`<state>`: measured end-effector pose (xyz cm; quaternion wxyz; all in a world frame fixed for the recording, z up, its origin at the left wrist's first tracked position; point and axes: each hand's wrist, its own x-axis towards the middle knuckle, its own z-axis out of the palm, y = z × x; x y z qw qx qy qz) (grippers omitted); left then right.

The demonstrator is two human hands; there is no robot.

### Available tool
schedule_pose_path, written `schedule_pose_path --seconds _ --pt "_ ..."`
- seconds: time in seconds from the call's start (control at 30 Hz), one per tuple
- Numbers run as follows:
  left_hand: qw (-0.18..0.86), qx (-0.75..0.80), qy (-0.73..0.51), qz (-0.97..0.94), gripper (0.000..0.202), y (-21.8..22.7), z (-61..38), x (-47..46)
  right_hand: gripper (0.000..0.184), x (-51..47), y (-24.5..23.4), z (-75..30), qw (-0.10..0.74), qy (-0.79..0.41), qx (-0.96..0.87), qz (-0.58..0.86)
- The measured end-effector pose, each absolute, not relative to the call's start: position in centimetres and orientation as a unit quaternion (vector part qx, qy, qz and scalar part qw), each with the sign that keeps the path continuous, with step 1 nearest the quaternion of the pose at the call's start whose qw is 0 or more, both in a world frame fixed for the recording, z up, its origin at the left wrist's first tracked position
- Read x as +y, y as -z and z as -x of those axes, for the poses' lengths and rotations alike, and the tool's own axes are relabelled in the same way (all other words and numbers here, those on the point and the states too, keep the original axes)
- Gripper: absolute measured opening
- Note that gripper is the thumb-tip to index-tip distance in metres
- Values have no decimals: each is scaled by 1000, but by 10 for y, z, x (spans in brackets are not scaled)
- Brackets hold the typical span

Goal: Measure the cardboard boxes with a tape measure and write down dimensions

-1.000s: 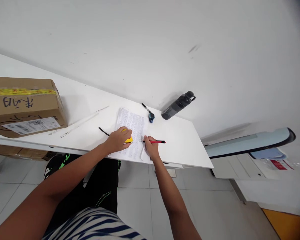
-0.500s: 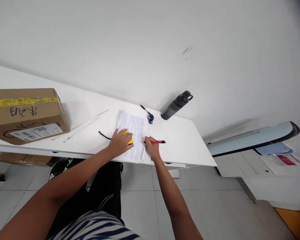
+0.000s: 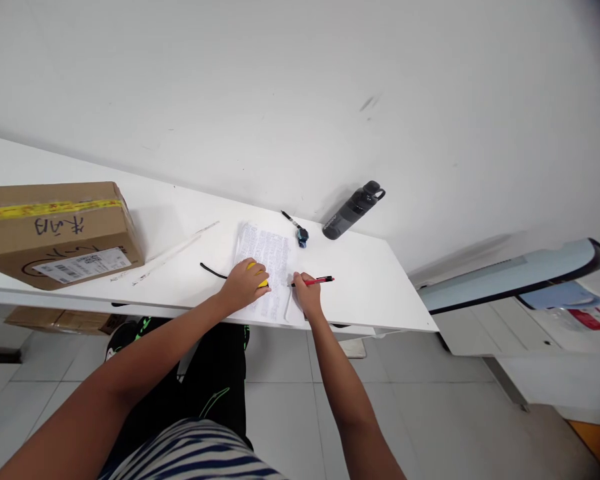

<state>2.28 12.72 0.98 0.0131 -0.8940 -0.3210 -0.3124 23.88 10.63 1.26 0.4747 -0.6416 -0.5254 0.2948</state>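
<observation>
My left hand point(image 3: 244, 285) is curled over what looks like a yellow tape measure point(image 3: 263, 283), mostly hidden by my fingers. A black strap point(image 3: 212, 270) trails out from under that hand to the left. Beneath both lies a sheet of paper point(image 3: 265, 245) covered in dense handwriting. At the paper's right edge, my right hand point(image 3: 307, 295) is closed around a red pen point(image 3: 320, 281). The pen's black end points right, and its tip sits close to the sheet.
The white table point(image 3: 370, 287) runs along a wall. A dark water bottle point(image 3: 353, 212) stands near the back edge. Left of it lie a black pen point(image 3: 289, 218) and a small dark blue item point(image 3: 302, 236). A taped cardboard box point(image 3: 55, 230) occupies the left side.
The view has shifted slightly. My left fingers look more curled over the yellow tape measure, and the red pen is tilted a little more upward at its black end.
</observation>
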Motion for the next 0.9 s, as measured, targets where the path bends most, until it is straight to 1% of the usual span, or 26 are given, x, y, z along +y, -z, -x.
schedule_pose_path --seconds 0.1,0.2,0.27,0.33,0.4,0.5,0.57,0.7,0.83,0.9 --pt "18 -335 320 886 21 -10 -25 127 33 106 -13 -239 472 -294 -526 643" --pt "18 -346 328 879 22 -10 -26 127 36 108 -11 -240 478 -284 -519 649" --pt "13 -347 333 877 22 -9 -26 127 38 110 -8 -242 492 -231 -517 662" --pt "4 -341 338 877 21 -8 -24 127 37 112 -6 -244 503 -160 -526 667" --pt "-2 -335 351 875 22 -9 -20 126 34 115 -3 -245 489 -121 -551 665" --pt "-7 -329 397 857 26 -10 -15 123 36 118 -1 -240 445 -122 -579 673" --pt "-5 -326 436 839 27 -14 -12 120 38 120 0 -234 433 -124 -582 677" --pt "0 -327 501 801 27 -33 -3 106 38 122 -5 -227 452 -125 -575 670" --pt "-22 -312 598 738 26 -69 27 72 51 108 -24 -231 497 -111 -533 676" --pt "-62 -299 639 706 27 -87 48 48 55 85 -35 -224 543 -90 -489 677"
